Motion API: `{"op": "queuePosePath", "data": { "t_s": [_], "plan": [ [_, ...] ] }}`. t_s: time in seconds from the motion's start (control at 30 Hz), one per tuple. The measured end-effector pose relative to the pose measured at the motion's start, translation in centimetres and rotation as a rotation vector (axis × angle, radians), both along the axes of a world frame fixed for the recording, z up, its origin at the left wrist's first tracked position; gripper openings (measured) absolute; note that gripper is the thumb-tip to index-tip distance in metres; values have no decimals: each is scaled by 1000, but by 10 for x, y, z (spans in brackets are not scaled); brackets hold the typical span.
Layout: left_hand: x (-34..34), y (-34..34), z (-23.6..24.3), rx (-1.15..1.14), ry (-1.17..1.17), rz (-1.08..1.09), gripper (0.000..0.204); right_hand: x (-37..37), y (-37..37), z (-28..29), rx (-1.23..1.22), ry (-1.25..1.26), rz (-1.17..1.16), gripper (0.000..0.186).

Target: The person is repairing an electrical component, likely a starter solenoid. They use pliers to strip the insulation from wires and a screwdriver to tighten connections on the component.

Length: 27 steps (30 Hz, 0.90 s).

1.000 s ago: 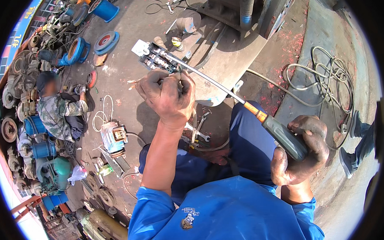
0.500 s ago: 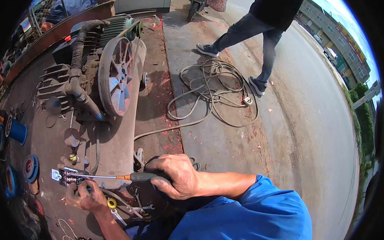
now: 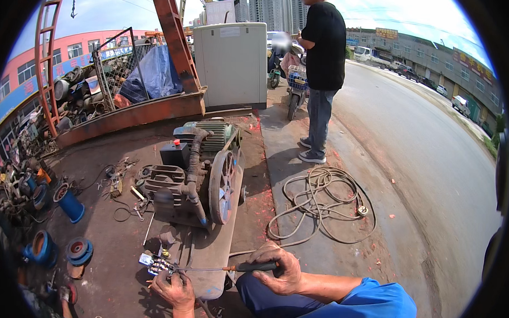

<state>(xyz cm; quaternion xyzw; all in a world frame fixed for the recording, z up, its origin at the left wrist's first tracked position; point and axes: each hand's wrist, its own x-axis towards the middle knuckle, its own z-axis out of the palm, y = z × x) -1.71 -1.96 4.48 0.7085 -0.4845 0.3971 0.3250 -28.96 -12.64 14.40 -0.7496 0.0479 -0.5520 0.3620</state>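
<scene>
My right hand (image 3: 278, 268) grips a screwdriver (image 3: 249, 266) with a black and orange handle. Its long metal shaft runs left, its tip at a small electrical switch (image 3: 160, 265) with bared metal terminals. My left hand (image 3: 174, 291) pinches the near side of that switch; part of its fingers' contact is hidden. The switch sits beside the near end of an air compressor. On the compressor's tank (image 3: 224, 245) stand a finned pump (image 3: 167, 181), a large spoked flywheel (image 3: 222, 187) and a green motor (image 3: 213, 136).
A coiled cable (image 3: 320, 209) lies right of the compressor. Blue cylindrical parts (image 3: 70, 204) and a blue pulley (image 3: 79, 250) stand left. Another person's hand (image 3: 66, 294) shows at lower left. Farther off, a person in black (image 3: 325, 46) stands by a scooter (image 3: 295, 93) and a grey cabinet (image 3: 230, 65).
My view has tilted up, bringing the cabinet, buildings and sky in. The standing person has gone from a wide stride to feet close together. The screwdriver stays at the switch.
</scene>
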Motion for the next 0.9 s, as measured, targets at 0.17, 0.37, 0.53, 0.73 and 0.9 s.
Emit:
{"op": "queuePosePath", "data": {
  "t_s": [0.17, 0.37, 0.53, 0.73, 0.9],
  "plan": [
    [-5, 4, 4, -5, -3, -14, 18, -12, -2, 24, 176, -114, -96, 24],
    [4, 16, 7, 38, 7, -63, 19, 82, 3, -38, 183, 252, 2, 11],
    [2, 1, -4, 66, 14, -103, 24, 154, 8, -83, 436, 332, -25, 26],
    [18, 12, -9, 49, -28, -100, 17, 206, 29, -97, 480, 132, -7, 12],
    [15, 11, -22, 95, -100, -55, 17, 208, 21, -109, 526, 123, 47, 13]
  ]
}}
